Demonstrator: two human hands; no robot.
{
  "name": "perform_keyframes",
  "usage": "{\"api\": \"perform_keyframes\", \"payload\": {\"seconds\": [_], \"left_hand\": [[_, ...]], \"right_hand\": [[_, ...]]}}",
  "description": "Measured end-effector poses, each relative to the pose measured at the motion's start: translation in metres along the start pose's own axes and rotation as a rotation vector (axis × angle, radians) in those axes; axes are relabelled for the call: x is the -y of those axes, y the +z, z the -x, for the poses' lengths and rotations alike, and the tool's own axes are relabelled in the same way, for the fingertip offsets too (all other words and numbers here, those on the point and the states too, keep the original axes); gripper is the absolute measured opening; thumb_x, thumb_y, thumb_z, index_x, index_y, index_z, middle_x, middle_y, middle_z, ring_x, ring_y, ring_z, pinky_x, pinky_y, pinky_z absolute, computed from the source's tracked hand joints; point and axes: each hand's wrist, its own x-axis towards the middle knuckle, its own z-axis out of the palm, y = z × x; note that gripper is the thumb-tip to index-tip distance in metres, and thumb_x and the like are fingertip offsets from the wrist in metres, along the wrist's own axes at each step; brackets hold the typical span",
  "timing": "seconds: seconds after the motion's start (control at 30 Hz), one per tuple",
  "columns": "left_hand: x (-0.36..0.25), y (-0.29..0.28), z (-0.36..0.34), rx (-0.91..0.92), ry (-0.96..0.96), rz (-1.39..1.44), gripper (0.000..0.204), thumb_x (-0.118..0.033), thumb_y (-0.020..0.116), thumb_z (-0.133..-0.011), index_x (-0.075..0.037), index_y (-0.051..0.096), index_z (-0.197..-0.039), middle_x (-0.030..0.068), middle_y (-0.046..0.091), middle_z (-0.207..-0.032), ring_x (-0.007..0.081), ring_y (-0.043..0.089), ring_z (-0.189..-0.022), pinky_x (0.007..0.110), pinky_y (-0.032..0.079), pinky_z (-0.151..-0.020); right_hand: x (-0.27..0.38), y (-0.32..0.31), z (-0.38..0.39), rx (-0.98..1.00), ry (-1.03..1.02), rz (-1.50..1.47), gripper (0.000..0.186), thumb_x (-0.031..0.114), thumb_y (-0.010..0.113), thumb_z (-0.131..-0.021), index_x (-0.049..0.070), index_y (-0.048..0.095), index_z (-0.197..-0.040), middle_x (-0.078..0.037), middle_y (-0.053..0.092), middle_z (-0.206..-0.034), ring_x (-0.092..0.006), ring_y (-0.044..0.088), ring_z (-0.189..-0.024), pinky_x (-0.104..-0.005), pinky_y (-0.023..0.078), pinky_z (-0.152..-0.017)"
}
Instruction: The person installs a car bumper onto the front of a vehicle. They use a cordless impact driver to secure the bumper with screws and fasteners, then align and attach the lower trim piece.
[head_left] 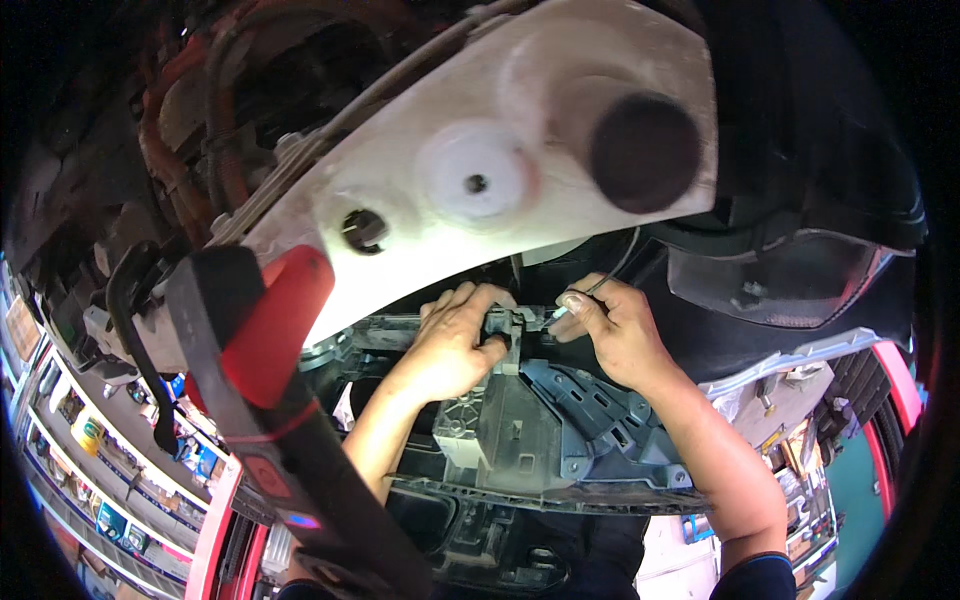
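Observation:
My left hand (455,345) grips a dark plastic fitting (508,335) on the grey plastic crosspiece, its thumb tucked at the piece. Beside it, my right hand (615,330) pinches a thin wire (628,255) with a small pale piece (560,312) at the fingertips. Below my hands are a pale block (457,435) and a blue-grey ribbed bracket (600,425). Above them hangs a large pale metal panel (390,180) with round openings.
A black-and-red work light (250,390) stands close at the left front. Dark hoses (215,130) run overhead at upper left. Shelves with small goods (120,440) lie far left. A red lift part (895,385) and a cluttered cart (800,470) are at the right.

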Motion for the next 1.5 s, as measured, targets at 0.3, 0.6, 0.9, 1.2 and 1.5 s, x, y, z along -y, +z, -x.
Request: {"api": "perform_keyframes", "payload": {"seconds": [0.3,0.6,0.9,1.2,1.5], "left_hand": [[0.003,0.003,0.001,0.033,-0.068,-0.003,0.053,-0.020,0.069,-0.083,-0.012,0.056,-0.134,0.0168,0.057,-0.121,0.0364,0.053,-0.123,0.049,0.036,-0.108],[-0.007,-0.008,0.007,0.060,-0.071,-0.038,0.056,-0.023,0.069,-0.085,-0.014,0.056,-0.138,0.0164,0.055,-0.131,0.0365,0.048,-0.133,0.050,0.033,-0.113],[-0.003,-0.004,0.008,0.003,-0.007,-0.036,0.057,-0.020,0.069,-0.084,-0.009,0.055,-0.137,0.0202,0.051,-0.145,0.0385,0.042,-0.141,0.050,0.029,-0.118],[-0.006,-0.009,0.006,0.026,-0.028,0.029,0.055,-0.017,0.068,-0.085,-0.006,0.056,-0.138,0.0248,0.058,-0.136,0.0409,0.053,-0.132,0.049,0.039,-0.114],[-0.012,-0.013,0.008,0.096,-0.110,0.118,0.063,-0.019,0.067,-0.088,-0.006,0.051,-0.148,0.0269,0.058,-0.140,0.0402,0.055,-0.133,0.047,0.042,-0.114]], "right_hand": [[0.029,0.020,-0.038,0.057,-0.332,0.575,0.014,0.013,0.067,-0.098,0.000,0.067,-0.100,-0.025,0.068,-0.083,-0.0454,0.067,-0.083,-0.0492,0.052,-0.072],[0.035,0.024,-0.044,0.218,-0.235,0.480,0.010,0.005,0.066,-0.096,-0.004,0.069,-0.100,-0.020,0.071,-0.083,-0.0342,0.070,-0.077,-0.0437,0.053,-0.074],[0.038,0.020,-0.042,0.193,-0.243,0.574,0.013,0.006,0.067,-0.095,-0.003,0.070,-0.104,-0.021,0.072,-0.100,-0.0398,0.068,-0.100,-0.0448,0.052,-0.090],[0.040,0.024,-0.041,0.174,-0.294,0.747,0.029,0.009,0.069,-0.094,-0.001,0.066,-0.121,-0.027,0.066,-0.120,-0.0459,0.061,-0.115,-0.0511,0.046,-0.100],[0.018,0.013,-0.042,0.134,-0.471,0.800,0.025,0.006,0.062,-0.097,-0.003,0.063,-0.121,-0.028,0.067,-0.113,-0.0431,0.064,-0.110,-0.0500,0.048,-0.097]]}}
